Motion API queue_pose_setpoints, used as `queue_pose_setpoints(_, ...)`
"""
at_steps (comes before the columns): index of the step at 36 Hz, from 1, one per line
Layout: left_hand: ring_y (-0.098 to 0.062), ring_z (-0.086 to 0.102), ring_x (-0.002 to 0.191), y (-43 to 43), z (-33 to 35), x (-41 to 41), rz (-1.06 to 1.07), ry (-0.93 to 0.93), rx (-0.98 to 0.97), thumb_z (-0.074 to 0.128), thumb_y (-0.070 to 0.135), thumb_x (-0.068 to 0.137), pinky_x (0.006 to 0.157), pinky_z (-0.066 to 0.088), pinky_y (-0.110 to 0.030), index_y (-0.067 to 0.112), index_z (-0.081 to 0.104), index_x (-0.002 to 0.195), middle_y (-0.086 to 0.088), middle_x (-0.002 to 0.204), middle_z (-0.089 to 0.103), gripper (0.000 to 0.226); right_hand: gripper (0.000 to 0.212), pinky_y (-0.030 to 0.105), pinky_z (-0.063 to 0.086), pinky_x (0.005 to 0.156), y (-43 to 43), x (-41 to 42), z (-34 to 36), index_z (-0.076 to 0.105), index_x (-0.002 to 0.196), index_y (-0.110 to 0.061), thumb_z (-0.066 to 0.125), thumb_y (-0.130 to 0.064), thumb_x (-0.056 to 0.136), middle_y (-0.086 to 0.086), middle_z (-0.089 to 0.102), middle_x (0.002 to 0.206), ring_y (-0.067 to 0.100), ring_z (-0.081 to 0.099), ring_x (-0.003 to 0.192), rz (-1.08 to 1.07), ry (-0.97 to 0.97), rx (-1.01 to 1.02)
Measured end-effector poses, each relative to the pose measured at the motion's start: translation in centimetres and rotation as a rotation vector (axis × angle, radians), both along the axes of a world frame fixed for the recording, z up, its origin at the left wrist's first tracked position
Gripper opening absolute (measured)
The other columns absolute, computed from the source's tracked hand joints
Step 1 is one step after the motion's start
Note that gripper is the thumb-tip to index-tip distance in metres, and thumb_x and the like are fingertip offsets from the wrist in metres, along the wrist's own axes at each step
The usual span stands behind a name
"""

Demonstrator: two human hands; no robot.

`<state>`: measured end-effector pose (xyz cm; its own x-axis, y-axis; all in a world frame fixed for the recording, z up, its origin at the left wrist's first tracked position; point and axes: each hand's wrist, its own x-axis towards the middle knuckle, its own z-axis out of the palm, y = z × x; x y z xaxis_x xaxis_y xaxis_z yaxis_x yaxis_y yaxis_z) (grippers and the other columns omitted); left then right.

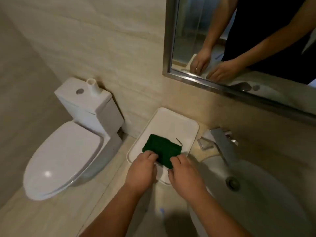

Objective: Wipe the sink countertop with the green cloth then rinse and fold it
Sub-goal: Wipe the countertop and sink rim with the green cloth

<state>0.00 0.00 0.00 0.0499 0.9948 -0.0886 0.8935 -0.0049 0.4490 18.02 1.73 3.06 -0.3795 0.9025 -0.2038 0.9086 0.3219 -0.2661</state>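
Note:
A dark green cloth, folded into a small thick rectangle, lies in a white tray on the beige countertop, left of the sink. My left hand pinches the cloth's near left corner. My right hand holds its near right corner. Both hands' fingertips are curled onto the cloth's near edge, which overhangs the tray's front part. A loose thread sticks up at the cloth's far right corner.
A round white sink basin with a metal drain lies to the right, under a chrome faucet. A white toilet stands left of the counter. A framed mirror hangs on the wall behind, reflecting a person's arms.

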Motion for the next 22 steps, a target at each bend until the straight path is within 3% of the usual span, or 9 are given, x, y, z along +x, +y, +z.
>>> queue_pose_setpoints(6,-0.025,0.061,0.098,2.3,-1.9,-0.4,-0.013,0.073,0.079,0.075,0.011,0.082,0.084,0.055,-0.041,0.023,0.075,0.118,0.002,0.113,0.07,0.038,0.019,0.039,0.053,0.085,1.5,-1.6,-4.0,0.065,0.107,-0.02,0.068,-0.031,0.091,0.003,0.06,0.107,0.024,0.058,0.096,-0.022,0.009,0.103)
queue_pose_setpoints(12,-0.019,0.055,0.087,3.3,-2.4,-0.5,0.015,0.096,0.156,0.078,0.015,0.085,0.076,0.04,-0.035,0.029,0.072,0.106,0.01,0.099,0.066,0.026,0.015,0.039,0.05,0.072,2.0,-1.6,-5.1,0.061,0.088,-0.02,0.074,-0.014,0.086,0.003,0.059,0.089,0.024,0.055,0.081,-0.034,0.032,0.244)
queue_pose_setpoints(15,-0.02,0.057,0.093,3.6,-1.7,-0.3,0.022,0.093,0.183,0.074,0.013,0.087,0.083,0.035,-0.034,0.029,0.072,0.105,0.01,0.098,0.067,0.024,0.012,0.039,0.054,0.071,2.2,-1.3,-4.4,0.063,0.089,-0.019,0.074,-0.014,0.088,0.002,0.059,0.089,0.023,0.057,0.081,-0.051,0.083,0.239)
queue_pose_setpoints(17,-0.023,0.061,0.092,3.9,-0.3,0.0,0.028,0.037,0.175,0.061,0.015,0.091,0.087,0.042,-0.036,0.023,0.073,0.104,0.004,0.096,0.068,0.019,0.004,0.037,0.054,0.076,2.6,-0.9,-3.2,0.064,0.095,-0.018,0.068,-0.019,0.094,0.001,0.059,0.094,0.021,0.057,0.086,-0.067,0.138,0.206)
queue_pose_setpoints(19,-0.024,0.062,0.087,4.1,2.1,0.7,0.058,-0.045,0.139,0.05,0.021,0.095,0.08,0.049,-0.037,0.018,0.071,0.107,-0.002,0.098,0.066,0.025,0.007,0.032,0.051,0.079,3.0,-0.5,-1.5,0.065,0.102,-0.019,0.063,-0.023,0.097,0.0,0.059,0.102,0.017,0.055,0.092,-0.091,0.205,0.167)
queue_pose_setpoints(22,-0.014,0.06,0.088,4.0,5.4,1.7,0.116,-0.156,0.082,0.052,0.025,0.105,0.072,0.051,-0.027,0.025,0.064,0.117,0.005,0.108,0.057,0.017,0.007,0.022,0.045,0.077,3.3,0.2,2.3,0.059,0.108,-0.023,0.055,-0.026,0.102,-0.008,0.055,0.107,0.008,0.052,0.093,-0.175,0.351,0.068)
